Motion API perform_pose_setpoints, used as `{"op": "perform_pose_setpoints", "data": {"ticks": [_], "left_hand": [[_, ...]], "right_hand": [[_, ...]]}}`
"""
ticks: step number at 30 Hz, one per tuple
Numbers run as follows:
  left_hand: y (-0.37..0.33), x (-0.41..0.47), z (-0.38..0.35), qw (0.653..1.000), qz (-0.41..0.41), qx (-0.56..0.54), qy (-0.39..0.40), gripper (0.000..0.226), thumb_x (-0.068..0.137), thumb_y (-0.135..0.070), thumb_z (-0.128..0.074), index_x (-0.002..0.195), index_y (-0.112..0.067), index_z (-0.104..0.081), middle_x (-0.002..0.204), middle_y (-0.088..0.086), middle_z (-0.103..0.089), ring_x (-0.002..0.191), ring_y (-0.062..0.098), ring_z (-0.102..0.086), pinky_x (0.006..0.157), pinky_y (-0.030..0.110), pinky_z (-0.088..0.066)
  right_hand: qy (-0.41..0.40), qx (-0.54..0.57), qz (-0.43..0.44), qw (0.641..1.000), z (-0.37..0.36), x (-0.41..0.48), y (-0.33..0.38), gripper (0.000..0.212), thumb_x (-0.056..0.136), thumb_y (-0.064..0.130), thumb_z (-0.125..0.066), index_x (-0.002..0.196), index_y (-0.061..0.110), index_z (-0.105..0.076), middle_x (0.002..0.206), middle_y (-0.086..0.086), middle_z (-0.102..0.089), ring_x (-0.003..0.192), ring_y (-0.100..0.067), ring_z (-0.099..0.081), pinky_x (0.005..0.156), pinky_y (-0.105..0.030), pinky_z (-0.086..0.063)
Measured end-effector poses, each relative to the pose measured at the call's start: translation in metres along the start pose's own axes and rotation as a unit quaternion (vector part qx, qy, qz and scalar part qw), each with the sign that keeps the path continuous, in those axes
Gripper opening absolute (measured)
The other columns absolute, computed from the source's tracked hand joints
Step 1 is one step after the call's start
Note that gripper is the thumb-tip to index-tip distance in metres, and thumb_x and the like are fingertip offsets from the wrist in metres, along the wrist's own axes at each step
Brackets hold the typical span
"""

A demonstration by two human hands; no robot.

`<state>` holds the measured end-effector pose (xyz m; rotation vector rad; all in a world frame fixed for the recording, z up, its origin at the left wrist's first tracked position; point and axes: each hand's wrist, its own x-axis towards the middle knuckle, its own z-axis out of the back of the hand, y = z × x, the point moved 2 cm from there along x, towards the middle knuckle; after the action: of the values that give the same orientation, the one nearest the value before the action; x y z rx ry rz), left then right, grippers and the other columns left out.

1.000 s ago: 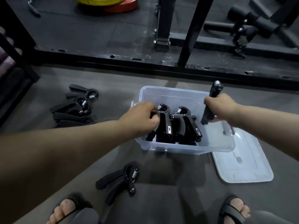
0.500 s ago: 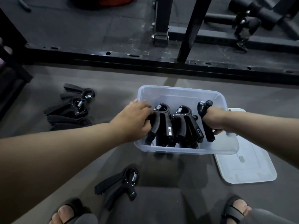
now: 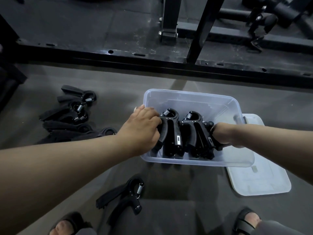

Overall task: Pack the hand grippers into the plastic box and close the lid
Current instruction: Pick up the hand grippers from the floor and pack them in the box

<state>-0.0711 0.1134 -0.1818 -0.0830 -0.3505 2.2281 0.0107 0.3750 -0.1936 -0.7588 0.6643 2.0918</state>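
Lowered since a moment ago, the right hand [image 3: 221,135] now presses its clamped hand gripper [image 3: 210,139] down inside the plastic box [image 3: 189,97] while the left hand [image 3: 144,128] grips the leftmost gripper [image 3: 169,131] there.

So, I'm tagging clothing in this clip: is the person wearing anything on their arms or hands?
No. Both forearms are bare with no sleeves showing, and neither the left hand nor the right hand shows gloves, rings or a watch.
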Motion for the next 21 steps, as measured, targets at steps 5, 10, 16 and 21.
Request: {"op": "perform_pose_setpoints", "data": {"ticks": [5,10,16,21], "left_hand": [[-0.0046,0.006,-0.0064,1.0,0.025,-0.013,-0.011,0.053,0.08,-0.032,-0.029,0.113,-0.015,-0.066,0.124,0.0,-0.057,0.128,0.021,-0.043,0.12,0.036,0.0],[-0.0031,0.0031,-0.0074,1.0,0.007,0.009,-0.009,0.045,0.081,-0.028,-0.039,0.114,-0.014,-0.066,0.128,0.001,-0.056,0.133,0.021,-0.038,0.12,0.037,0.004],[-0.0044,0.0034,-0.0064,1.0,0.008,0.017,-0.005,0.044,0.082,-0.028,-0.04,0.114,-0.014,-0.067,0.128,0.0,-0.057,0.132,0.021,-0.037,0.121,0.039,0.002],[-0.0051,0.0037,-0.0054,1.0,0.011,0.019,-0.005,0.045,0.083,-0.029,-0.039,0.115,-0.015,-0.066,0.131,-0.001,-0.055,0.134,0.02,-0.035,0.121,0.038,0.005]], "right_hand": [[0.054,-0.04,-0.007,0.998,-0.0034,0.0,0.0008,0.025,0.086,-0.012,-0.034,0.092,0.001,-0.055,0.075,-0.008,-0.052,0.062,-0.02,-0.054,0.039,-0.014,-0.044],[0.076,-0.078,-0.006,0.994,0.0004,0.007,-0.0013,0.018,0.084,-0.011,-0.049,0.092,0.0,-0.06,0.08,-0.015,-0.064,0.072,-0.027,-0.071,0.067,-0.038,-0.061],[0.072,-0.126,-0.011,0.989,-0.0019,0.0076,-0.0009,0.021,0.084,-0.009,-0.059,0.103,-0.001,-0.061,0.079,-0.008,-0.058,0.087,-0.029,-0.069,0.061,-0.034,-0.059],[0.067,-0.119,-0.017,0.99,-0.0013,0.0063,-0.002,0.029,0.082,-0.007,-0.059,0.11,-0.002,-0.064,0.084,-0.01,-0.062,0.085,-0.026,-0.068,0.072,-0.035,-0.06]]}}
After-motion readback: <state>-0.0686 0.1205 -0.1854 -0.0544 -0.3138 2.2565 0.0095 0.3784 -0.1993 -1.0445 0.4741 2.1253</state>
